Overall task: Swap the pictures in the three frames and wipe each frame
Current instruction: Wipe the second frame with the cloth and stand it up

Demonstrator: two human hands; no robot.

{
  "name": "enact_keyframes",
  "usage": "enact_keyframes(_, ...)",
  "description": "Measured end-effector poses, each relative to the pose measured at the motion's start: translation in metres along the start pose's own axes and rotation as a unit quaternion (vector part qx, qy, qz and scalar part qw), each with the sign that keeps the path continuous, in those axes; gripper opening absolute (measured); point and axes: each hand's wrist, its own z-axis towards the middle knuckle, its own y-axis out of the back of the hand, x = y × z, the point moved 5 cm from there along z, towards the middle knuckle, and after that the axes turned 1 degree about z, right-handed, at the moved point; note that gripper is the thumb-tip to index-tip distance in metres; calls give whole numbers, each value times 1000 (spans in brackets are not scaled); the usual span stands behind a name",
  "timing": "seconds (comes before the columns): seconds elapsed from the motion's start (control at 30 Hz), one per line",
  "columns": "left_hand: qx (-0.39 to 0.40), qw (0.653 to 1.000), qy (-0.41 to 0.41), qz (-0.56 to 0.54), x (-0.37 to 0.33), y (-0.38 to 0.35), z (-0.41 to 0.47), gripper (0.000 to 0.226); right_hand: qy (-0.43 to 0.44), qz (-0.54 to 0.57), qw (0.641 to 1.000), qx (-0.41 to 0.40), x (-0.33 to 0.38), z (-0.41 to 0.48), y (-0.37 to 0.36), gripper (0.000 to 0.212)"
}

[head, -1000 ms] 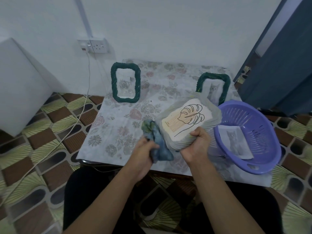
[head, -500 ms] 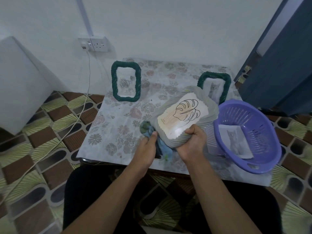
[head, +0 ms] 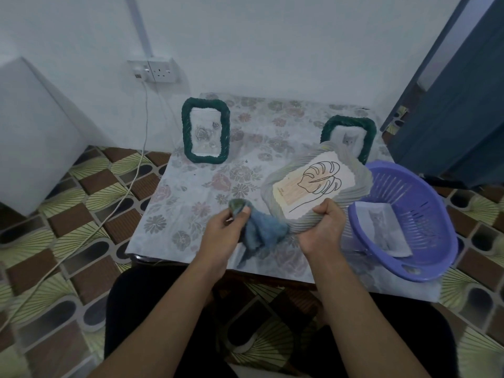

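My right hand (head: 323, 227) grips the near edge of a grey rope-wound frame (head: 275, 181) holding a leaf line drawing, tilted above the table. My left hand (head: 223, 230) holds a blue cloth (head: 261, 230) bunched against the frame's lower left corner. A green frame (head: 206, 132) with a rose picture stands upright at the back left. Another green frame (head: 351, 132) with a cat picture stands at the back right, partly hidden behind the grey frame. A loose cat picture (head: 381, 230) lies in the purple basket (head: 425, 208).
The table (head: 191, 208) has a floral cover and its near edge is close to my knees. The basket overhangs the table's right side. A wall socket (head: 156, 70) with a white cable running down to the floor is on the left. A dark blue door (head: 458, 105) stands to the right.
The grey frame has been raised and pushed away from me. My left hand moved the cloth along the frame's lower left edge, back and forth.
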Motion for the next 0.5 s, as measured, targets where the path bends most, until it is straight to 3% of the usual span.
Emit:
enact_keyframes(0.07,63,995,16,-77,-2,-14,-6,19,6,-17,1000,-15,-3,1,3,17)
enact_keyframes(0.17,95,985,47,-139,-1,-27,-11,28,4,-23,999,-32,-8,-4,3,19)
enact_keyframes(0.3,45,994,14,-102,6,-32,-8,27,-11,-12,999,-40,-11,-13,-1,16)
enact_keyframes(0.37,19,995,21,-93,8,-33,-7,32,-24,-9,999,-43,-11,-19,-5,34)
enact_keyframes(0.5,34,996,46,-72,2,-37,-6,28,-83,6,997,7,-17,-31,-14,35)
